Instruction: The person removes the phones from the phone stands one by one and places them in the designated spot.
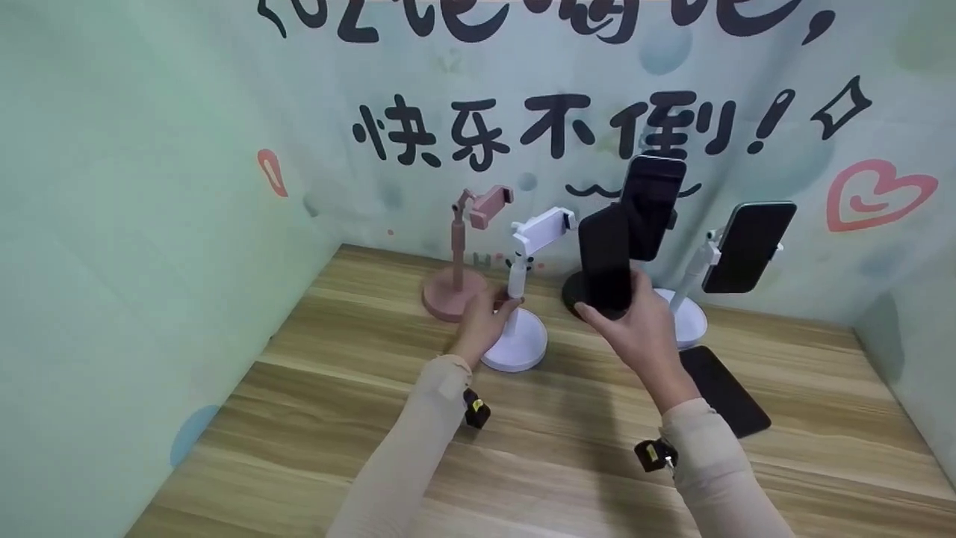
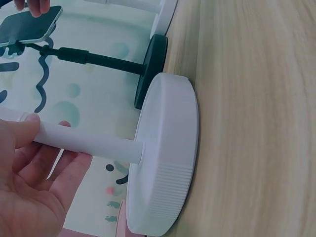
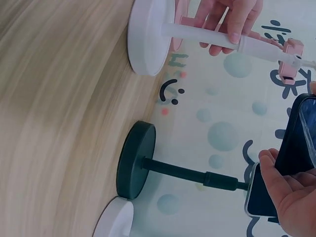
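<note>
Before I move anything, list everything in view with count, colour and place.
Pink phone stand: one, pink, far left of the row
White phone stand: one, white, second from left, in the left hand
Dark phone stand: one, dark, third from left
Right-end stand: one, white, far right
Clamped phones: two, dark-screened, on the dark and right-end stands
Held phone: one, black, in the right hand
Flat phone: one, black, on the table, right
Table: one, wood-brown, underneath
Printed backdrop: one, pale with dark lettering, behind
Wrist cameras: two, black, one per wrist
Sleeves: two, beige, on the forearms
Left hand: one, bare, gripping the white phone stand's post
Right hand: one, bare, holding the held phone
</note>
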`<move>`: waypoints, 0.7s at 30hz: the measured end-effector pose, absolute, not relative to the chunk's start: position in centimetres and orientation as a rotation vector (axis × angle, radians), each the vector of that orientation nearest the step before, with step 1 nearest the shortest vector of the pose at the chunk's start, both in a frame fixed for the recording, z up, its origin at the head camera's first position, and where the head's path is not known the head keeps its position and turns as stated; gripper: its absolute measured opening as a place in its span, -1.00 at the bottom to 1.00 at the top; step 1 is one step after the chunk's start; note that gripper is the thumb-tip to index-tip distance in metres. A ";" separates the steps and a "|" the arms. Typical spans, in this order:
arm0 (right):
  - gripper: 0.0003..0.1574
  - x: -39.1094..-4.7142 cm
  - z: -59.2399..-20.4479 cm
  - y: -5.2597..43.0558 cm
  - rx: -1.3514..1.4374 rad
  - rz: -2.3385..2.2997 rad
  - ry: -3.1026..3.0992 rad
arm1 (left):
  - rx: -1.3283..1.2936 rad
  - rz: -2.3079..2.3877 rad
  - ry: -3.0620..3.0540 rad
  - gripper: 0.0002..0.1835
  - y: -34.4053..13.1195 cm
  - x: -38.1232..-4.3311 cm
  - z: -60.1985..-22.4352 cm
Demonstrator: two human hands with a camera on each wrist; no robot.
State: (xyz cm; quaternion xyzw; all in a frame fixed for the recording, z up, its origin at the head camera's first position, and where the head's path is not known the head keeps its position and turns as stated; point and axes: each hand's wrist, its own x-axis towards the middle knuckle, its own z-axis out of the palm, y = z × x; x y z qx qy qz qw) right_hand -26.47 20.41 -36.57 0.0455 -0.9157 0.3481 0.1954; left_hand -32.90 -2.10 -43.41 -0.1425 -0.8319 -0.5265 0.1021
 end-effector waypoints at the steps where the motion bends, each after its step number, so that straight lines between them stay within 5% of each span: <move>1: 0.03 -26.4 -36.7 20.5 0.127 0.972 -2.563 | -0.419 -1.548 -2.454 -0.74 -2.1 -32.9 -43.4; 21: -0.02 -25.5 -39.3 23.9 0.149 0.829 -2.665 | -0.382 -1.517 -2.499 -0.73 -1.9 -32.8 -43.3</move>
